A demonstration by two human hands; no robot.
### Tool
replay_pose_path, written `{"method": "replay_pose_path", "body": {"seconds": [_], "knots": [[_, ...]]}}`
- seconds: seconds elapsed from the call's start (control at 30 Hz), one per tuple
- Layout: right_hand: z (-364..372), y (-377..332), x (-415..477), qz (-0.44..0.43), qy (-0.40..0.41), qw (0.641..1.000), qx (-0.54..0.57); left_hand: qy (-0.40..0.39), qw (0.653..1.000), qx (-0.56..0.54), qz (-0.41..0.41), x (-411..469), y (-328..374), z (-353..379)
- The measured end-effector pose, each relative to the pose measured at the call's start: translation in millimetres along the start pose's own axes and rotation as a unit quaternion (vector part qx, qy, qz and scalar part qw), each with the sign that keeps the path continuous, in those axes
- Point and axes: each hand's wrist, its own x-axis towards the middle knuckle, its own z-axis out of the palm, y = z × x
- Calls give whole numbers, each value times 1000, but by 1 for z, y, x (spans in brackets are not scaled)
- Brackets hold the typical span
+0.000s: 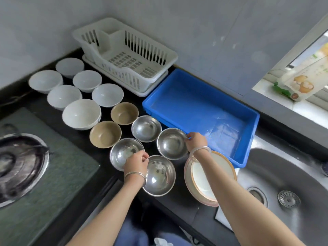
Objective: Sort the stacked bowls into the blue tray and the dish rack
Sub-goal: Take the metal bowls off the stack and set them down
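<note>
Several steel bowls sit on the black counter. My left hand pinches the far rim of the nearest steel bowl. My right hand grips the right rim of another steel bowl, next to the blue tray, which holds nothing. Two more steel bowls lie to the left. Two tan bowls and several white bowls spread toward the back left. The white dish rack stands empty at the back.
A stack of white plates with orange rims lies under my right forearm. A steel sink with its strainer is at the right. A gas stove fills the left. A window sill with a carton is at the upper right.
</note>
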Motion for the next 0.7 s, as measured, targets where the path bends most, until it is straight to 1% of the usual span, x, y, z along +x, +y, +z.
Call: {"method": "replay_pose_path", "body": {"seconds": [0.13, 0.27, 0.7], "knots": [[3, 1, 2, 21, -18, 999, -36, -4, 1000, 14, 11, 5, 2, 6], [6, 0, 3, 33, -19, 997, -62, -10, 999, 42, 24, 10, 4, 10], [15, -2, 2, 57, -5, 994, -91, -31, 994, 88, 60, 18, 3, 16]]}}
